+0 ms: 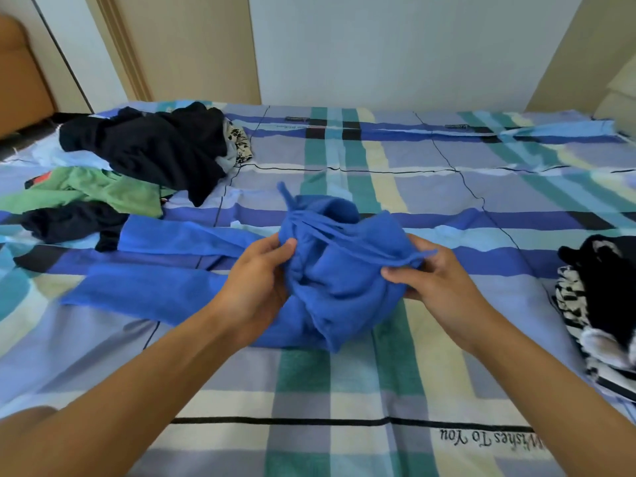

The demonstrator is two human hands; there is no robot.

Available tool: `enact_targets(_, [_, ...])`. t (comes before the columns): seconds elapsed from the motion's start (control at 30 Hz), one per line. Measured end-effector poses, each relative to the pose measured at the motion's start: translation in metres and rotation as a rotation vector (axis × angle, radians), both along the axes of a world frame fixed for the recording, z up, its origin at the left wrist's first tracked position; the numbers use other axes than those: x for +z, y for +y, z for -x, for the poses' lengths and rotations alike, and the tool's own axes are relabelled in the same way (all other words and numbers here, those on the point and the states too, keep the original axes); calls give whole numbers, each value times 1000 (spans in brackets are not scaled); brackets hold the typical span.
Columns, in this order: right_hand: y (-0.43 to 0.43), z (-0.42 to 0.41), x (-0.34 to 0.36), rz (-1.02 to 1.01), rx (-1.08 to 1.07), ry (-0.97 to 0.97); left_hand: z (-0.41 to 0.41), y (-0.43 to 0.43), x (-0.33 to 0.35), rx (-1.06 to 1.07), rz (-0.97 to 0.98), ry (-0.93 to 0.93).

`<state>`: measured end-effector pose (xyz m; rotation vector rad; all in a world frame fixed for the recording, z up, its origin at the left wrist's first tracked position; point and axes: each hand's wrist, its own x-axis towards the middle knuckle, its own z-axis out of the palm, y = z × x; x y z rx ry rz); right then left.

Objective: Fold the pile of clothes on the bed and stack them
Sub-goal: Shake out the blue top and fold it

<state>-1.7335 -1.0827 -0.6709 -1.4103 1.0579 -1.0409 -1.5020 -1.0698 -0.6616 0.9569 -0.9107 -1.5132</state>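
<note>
Gripping blue garment [344, 287] with both hands' fingers [285, 247], bedsheet [344, 390] reading "Wishes To You"

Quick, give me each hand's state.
Left hand: closed on the blue garment.
Right hand: closed on the blue garment, pinching its drawstring.

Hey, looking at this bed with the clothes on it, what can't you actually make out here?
- Blue garment, head view: bunched in the left hand and right hand, so its type is unclear.
- Stack at right: cut off by the frame edge.
- Unfolded pile: black cloth covers what lies beneath.
- Stitched text on the bedsheet: upside down, its start hidden by the right arm.
</note>
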Motion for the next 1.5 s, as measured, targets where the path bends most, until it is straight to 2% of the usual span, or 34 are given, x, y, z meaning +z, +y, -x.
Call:
enact_targets(0.1, [-4, 9, -3, 38, -88, 35, -8, 0, 9, 3, -107, 236])
enact_targets(0.2, [-4, 12, -3, 91, -86, 193, -10, 5, 16, -15, -104, 265])
enact_targets(0.33, [4, 18, 10, 74, 109, 435, -11, 8, 11, -6, 1, 82])
enact_targets(0.4, [4, 21, 13, 171, 13, 410, -11, 10, 7, 5, 1, -36])
enact_targets(0.47, [8, 18, 13, 308, -92, 333, -6, 13, 8, -5, -32, -49])
enact_targets(0.57, [19, 2, 11, 361, 56, 384, 6, 24, 12, -134, -113, -45])
enact_targets(0.67, [29, -15, 5, 353, 154, 397, 13, 32, 13, -295, -163, -140])
enact_targets(0.77, [33, -21, 5, 287, 168, 352, 13, 37, 17, -383, -97, -230])
enact_targets(0.83, [33, -20, 10, 225, 256, 306, 9, 38, 19, -445, -40, -323])
enact_targets(0.93, [30, -19, 22, 296, 292, 373, 2, 36, 16, -542, 88, -506])
enact_targets(1.0, [23, -18, 30, 341, 164, 369, 2, 33, 15, -491, 163, -628])
enact_targets(1.1, [7, -14, 56, 411, -22, 264, 3, 25, 18, -323, 244, -812])
enact_targets(1.13, [0, -11, 70, 415, -90, 203, 3, 21, 22, -277, 254, -815])
enact_targets(1.23, [-24, 2, 122, 406, -317, 4, 0, 0, 48, -233, 188, -628])
enact_targets(1.3, [-41, 14, 159, 444, -397, -23, -6, -18, 80, -166, 204, -624])
enact_targets(1.37, [-57, 25, 190, 486, -441, 30, -14, -40, 122, -56, 331, -775])
enact_targets(1.5, [-78, 45, 253, 575, -525, 166, -32, -69, 228, 144, 615, -1222])
